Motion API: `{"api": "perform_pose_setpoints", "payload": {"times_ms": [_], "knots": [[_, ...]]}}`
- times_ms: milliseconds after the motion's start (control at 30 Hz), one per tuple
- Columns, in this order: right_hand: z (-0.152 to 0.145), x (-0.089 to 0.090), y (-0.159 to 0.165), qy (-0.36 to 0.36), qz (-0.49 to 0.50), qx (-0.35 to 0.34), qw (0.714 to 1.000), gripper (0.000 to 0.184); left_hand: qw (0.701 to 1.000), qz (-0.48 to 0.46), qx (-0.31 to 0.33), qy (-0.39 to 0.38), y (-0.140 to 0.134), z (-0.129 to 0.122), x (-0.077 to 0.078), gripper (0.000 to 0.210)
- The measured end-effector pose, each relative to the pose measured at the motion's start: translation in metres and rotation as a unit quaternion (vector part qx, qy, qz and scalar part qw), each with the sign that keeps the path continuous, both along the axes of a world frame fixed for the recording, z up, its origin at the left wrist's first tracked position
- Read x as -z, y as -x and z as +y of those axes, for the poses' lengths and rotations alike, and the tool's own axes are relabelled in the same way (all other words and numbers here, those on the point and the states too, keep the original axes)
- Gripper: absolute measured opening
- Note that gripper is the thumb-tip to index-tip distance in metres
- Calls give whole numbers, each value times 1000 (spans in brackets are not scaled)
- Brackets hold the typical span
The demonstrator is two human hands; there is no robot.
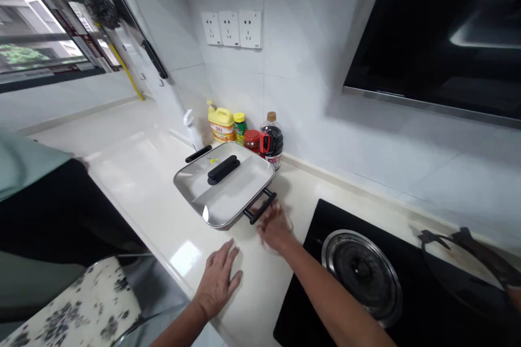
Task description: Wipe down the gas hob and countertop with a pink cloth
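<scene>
A rectangular electric pan with a glass lid [244, 179] sits on the counter, its black lid knob [223, 169] in the middle. Black side handles stick out at the pan's far left and near right. My right hand [275, 227] is just beside the near right handle [261, 207]; its fingers are smeared by motion, and whether they touch the handle is unclear. Below the pan, my left hand [220, 276] lies over the counter with fingers spread, holding nothing. Small yellow and blue marks show on the lid.
Behind the pan stand a dark sauce bottle [273, 143], a red-lidded jar [252, 140], a yellow jug [222, 124] and a white spray bottle [192, 130]. A black cooktop [309, 276] lies right. A person [49, 217] and a floral chair [81, 309] are left.
</scene>
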State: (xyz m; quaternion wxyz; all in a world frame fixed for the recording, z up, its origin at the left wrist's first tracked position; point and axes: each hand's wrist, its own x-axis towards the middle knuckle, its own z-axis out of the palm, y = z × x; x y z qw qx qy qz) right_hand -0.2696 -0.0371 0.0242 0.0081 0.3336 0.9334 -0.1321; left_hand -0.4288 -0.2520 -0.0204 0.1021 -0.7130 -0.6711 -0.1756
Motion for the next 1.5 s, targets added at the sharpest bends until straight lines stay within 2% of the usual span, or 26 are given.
{"api": "perform_pose_setpoints", "payload": {"times_ms": [100, 167, 233, 367, 467, 567, 667, 767, 833, 867, 933, 1067, 1133, 1200, 1267, 1333, 1400, 1500], "knots": [[-31, 0, -17, 15, 33, -74, 997, 55, 1000, 3, 1, -3, -1, -1, -1, 46], [-29, 0, -33, 40, 20, -88, 995, 54, 1000, 5, -2, 3, -2, -2, -2, 45], [-7, 1, -47, 57, -14, -51, 997, 54, 1000, -1, -7, 14, -3, -2, -3, 44], [57, 1, -57, 33, -48, 96, 994, 58, 999, -14, -17, 39, -6, -3, -3, 43], [74, 2, -48, 10, -50, 167, 985, 61, 999, -22, -18, 46, -7, -3, -3, 42], [38, 4, -30, 1, -34, 134, 990, 57, 998, -31, -16, 45, -6, -2, -2, 40], [-35, 11, -22, 8, -3, 35, 999, 55, 998, -39, -13, 44, -6, -2, -2, 36], [-97, 21, -34, 18, 68, -54, 996, 50, 997, -54, -19, 47, -6, -3, -3, 30], [-109, 23, -49, 20, 110, -70, 991, 47, 997, -60, -22, 49, -6, -3, -3, 28], [-104, 21, -57, 17, 117, -59, 991, 47, 997, -60, -23, 49, -6, -4, -3, 29], [-74, 13, -72, 6, 103, -13, 995, 48, 997, -56, -26, 47, -6, -4, -4, 30], [22, -7, -91, -26, 60, 130, 989, 52, 997, -51, -28, 53, -7, -3, -5, 32], [61, -9, -93, -34, 33, 206, 977, 53, 997, -47, -29, 56, -7, -3, -5, 32], [82, -4, -91, -34, 8, 262, 964, 56, 997, -43, -31, 58, -7, -2, -5, 32], [84, 4, -86, -32, -9, 289, 957, 59, 997, -43, -31, 62, -6, -1, -4, 33], [72, 12, -78, -35, -13, 288, 957, 60, 996, -43, -30, 68, -5, -1, -3, 33], [48, 18, -70, -38, -11, 268, 962, 59, 996, -41, -29, 72, -5, -1, -2, 34], [-4, 24, -63, -46, 8, 213, 976, 55, 996, -43, -29, 74, -4, 0, -1, 35]]}}
